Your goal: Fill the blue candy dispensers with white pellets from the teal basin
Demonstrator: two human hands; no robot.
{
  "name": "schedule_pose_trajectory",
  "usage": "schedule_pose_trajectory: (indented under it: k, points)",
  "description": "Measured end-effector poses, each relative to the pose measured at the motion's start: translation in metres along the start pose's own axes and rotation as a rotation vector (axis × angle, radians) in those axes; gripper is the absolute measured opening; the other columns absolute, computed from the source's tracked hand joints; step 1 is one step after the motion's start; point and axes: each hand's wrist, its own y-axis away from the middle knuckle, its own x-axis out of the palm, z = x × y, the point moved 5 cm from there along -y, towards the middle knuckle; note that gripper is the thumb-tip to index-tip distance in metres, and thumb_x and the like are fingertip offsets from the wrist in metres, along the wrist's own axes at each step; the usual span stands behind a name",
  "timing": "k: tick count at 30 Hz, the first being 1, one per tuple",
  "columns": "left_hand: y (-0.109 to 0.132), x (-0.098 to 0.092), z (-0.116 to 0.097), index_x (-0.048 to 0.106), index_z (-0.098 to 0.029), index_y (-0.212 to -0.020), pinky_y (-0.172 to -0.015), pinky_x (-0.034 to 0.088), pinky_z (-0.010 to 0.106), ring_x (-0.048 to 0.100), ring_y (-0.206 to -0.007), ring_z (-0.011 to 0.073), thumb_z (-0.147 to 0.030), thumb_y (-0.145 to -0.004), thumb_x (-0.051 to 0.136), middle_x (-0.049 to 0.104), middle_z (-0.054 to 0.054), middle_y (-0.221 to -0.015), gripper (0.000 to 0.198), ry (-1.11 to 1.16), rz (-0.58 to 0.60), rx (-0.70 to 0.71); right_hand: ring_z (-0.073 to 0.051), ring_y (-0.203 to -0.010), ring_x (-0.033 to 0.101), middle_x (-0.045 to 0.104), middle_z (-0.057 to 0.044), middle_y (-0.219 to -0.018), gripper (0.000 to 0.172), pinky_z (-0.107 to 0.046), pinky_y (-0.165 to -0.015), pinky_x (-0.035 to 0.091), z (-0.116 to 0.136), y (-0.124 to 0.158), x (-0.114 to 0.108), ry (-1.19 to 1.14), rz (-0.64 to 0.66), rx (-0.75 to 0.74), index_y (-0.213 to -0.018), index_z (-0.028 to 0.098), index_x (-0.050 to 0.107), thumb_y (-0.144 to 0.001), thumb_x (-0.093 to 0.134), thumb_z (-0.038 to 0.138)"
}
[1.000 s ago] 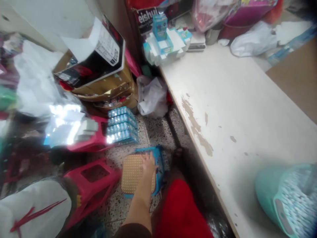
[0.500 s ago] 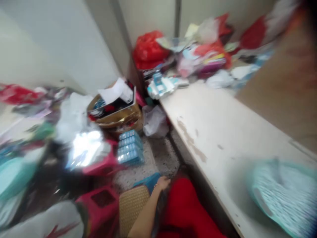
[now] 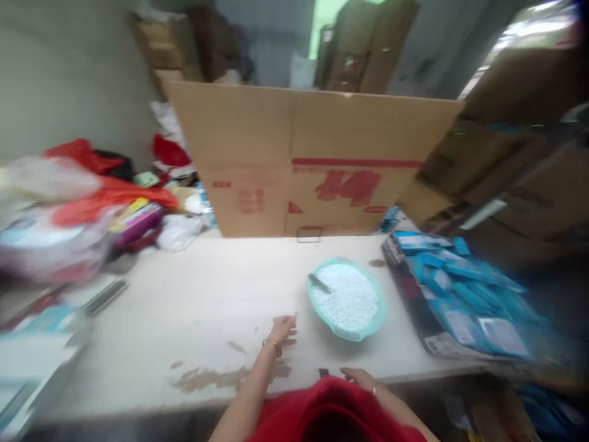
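Observation:
My left hand (image 3: 284,329) hovers over or rests on the white table just left of a teal bowl (image 3: 381,304). Its fingers are apart and hold nothing. Small white pieces (image 3: 352,301) fill the bowl, and a dark handle-like tool (image 3: 319,283) leans in them. At the table's front edge is my right hand (image 3: 360,377), fingers stretched out to the left, with nothing visible in them. A small dark object (image 3: 324,372) lies near its fingertips; blur hides what it is.
A tall cardboard sheet (image 3: 257,141) stands behind the white table (image 3: 221,282). To the right, a box (image 3: 414,307) holds several blue packets (image 3: 473,294). Plastic bags (image 3: 50,181) and a purple pack (image 3: 138,224) crowd the left, with stacked cartons (image 3: 363,46) farther back.
My view has swung right, from the floor and the boxes to the table. My left hand has moved from low beside a stool to over the table. My right hand has come into view.

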Motion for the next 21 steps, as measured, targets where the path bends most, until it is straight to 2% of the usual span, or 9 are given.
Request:
schedule_pose_trajectory:
  k: [3,5,7,10,11,13,17,19,21]
  points:
    - [-0.023,0.038,-0.027,0.055,-0.016,-0.099,-0.064,0.058,0.037,0.065,-0.073,0.0188,-0.041,-0.079,0.063,0.064,0.011,-0.092,0.033,-0.065,0.156,-0.054,-0.024,-0.108,0.063,0.068,-0.006,-0.114,0.04,-0.03,-0.095,0.047,0.012,-0.001,0.003,-0.116,-0.11,0.025,-0.115,0.031,0.066,-0.077,0.054,0.035]
    - [-0.04,0.063,-0.038,0.052,-0.016,-0.092,-0.063,0.058,0.036,0.065,-0.069,0.0171,-0.037,-0.081,0.062,0.063,0.008,-0.085,0.025,-0.102,0.203,-0.063,-0.025,-0.107,0.062,0.067,-0.008,-0.114,0.04,-0.034,-0.096,0.047,0.013,0.001,-0.012,-0.156,-0.24,0.048,-0.115,0.026,0.066,-0.079,0.051,0.036]
    - [-0.055,0.084,-0.044,0.049,-0.017,-0.078,-0.062,0.058,0.032,0.063,-0.063,0.0148,-0.03,-0.081,0.062,0.059,0.003,-0.072,0.019,-0.125,0.217,-0.061,-0.023,-0.098,0.064,0.068,-0.011,-0.108,0.038,-0.033,-0.091,0.049,0.007,0.006,-0.043,-0.143,-0.396,0.093,-0.112,0.019,0.067,-0.083,0.047,0.032]
    - [-0.07,0.101,-0.045,0.041,-0.018,-0.066,-0.06,0.057,0.028,0.06,-0.055,0.0124,-0.022,-0.077,0.063,0.051,-0.003,-0.057,0.025,-0.127,0.186,-0.044,-0.017,-0.088,0.063,0.066,-0.011,-0.102,0.033,-0.027,-0.085,0.049,-0.015,0.011,-0.114,0.044,-0.613,0.218,-0.11,0.013,0.066,-0.087,0.045,0.025]
    - [-0.074,0.102,-0.046,0.04,-0.019,-0.065,-0.06,0.057,0.027,0.059,-0.053,0.0114,-0.021,-0.077,0.063,0.049,-0.004,-0.054,0.026,-0.12,0.161,-0.031,-0.017,-0.092,0.062,0.066,-0.01,-0.104,0.032,-0.026,-0.086,0.048,-0.025,0.01,-0.141,0.154,-0.673,0.283,-0.111,0.015,0.065,-0.088,0.045,0.025]
    - [-0.079,0.095,-0.05,0.039,-0.019,-0.065,-0.061,0.057,0.026,0.055,-0.05,0.0092,-0.023,-0.078,0.062,0.046,-0.006,-0.053,0.026,-0.104,0.088,0.0,-0.02,-0.11,0.054,0.06,-0.013,-0.117,0.035,-0.03,-0.095,0.042,-0.048,0.0,-0.194,0.215,-0.746,0.365,-0.119,0.014,0.06,-0.091,0.045,0.027]
    - [-0.081,0.063,-0.068,0.045,-0.019,-0.079,-0.062,0.057,0.029,0.056,-0.054,0.0092,-0.032,-0.071,0.072,0.053,-0.004,-0.067,0.03,-0.102,-0.089,0.007,-0.027,-0.116,0.047,0.056,-0.018,-0.123,0.038,-0.037,-0.097,0.036,-0.083,-0.045,-0.278,0.285,-0.786,0.463,-0.124,0.01,0.055,-0.09,0.047,0.027]
    - [-0.073,0.051,-0.076,0.049,-0.019,-0.09,-0.064,0.058,0.033,0.062,-0.064,0.0133,-0.039,-0.067,0.076,0.059,0.003,-0.084,0.04,-0.125,-0.056,-0.053,-0.028,-0.116,0.046,0.057,-0.021,-0.119,0.036,-0.039,-0.096,0.034,-0.085,-0.075,-0.304,0.327,-0.76,0.463,-0.118,0.006,0.058,-0.089,0.05,0.026]
    - [-0.061,0.052,-0.081,0.05,-0.018,-0.098,-0.067,0.058,0.035,0.065,-0.077,0.018,-0.047,-0.07,0.072,0.061,0.009,-0.098,0.046,-0.172,0.075,-0.09,-0.029,-0.114,0.048,0.059,-0.024,-0.113,0.032,-0.04,-0.093,0.036,-0.074,-0.108,-0.318,0.378,-0.709,0.432,-0.109,0.001,0.061,-0.088,0.053,0.024]
